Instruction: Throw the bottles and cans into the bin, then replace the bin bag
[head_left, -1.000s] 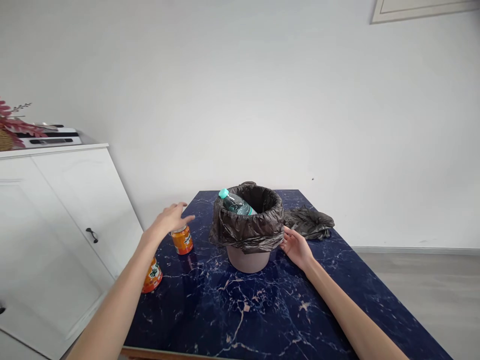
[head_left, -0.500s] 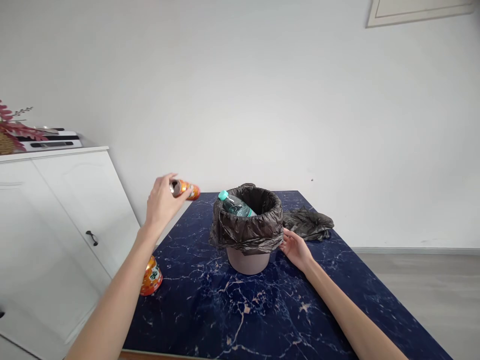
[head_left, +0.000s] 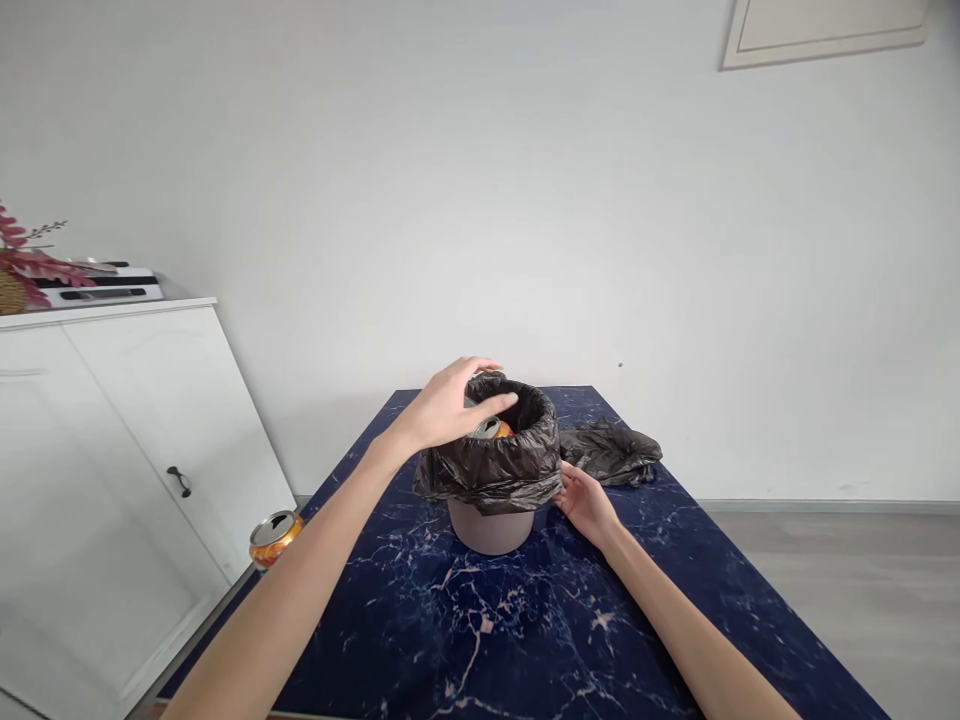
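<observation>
A grey-brown trash bin [head_left: 491, 532] stands on the table, lined with a black trash bag [head_left: 501, 470] folded over its rim. My left hand [head_left: 454, 400] reaches over the opening, fingers and thumb apart. Just beneath it an orange drink can [head_left: 504, 430] lies inside the bag, silver top showing, partly hidden by the hand. The bottle is out of sight behind that hand. My right hand [head_left: 586, 503] touches the bag at the bin's right side, its fingers loosely extended and partly hidden. Another orange can [head_left: 271, 540], opened at the top, stands left of my left forearm.
Crumpled black plastic [head_left: 613, 452] lies right of the bin on the dark blue marbled table [head_left: 480, 640]. A white cabinet [head_left: 135, 450] stands to the left, carrying a plant [head_left: 30, 262] and a white-and-black object [head_left: 101, 288]. Behind is a pale wall [head_left: 480, 200].
My left hand has moved right from beside the bin to above it and let go of the orange can, now inside the bag. My right hand has stayed at the bin's side.
</observation>
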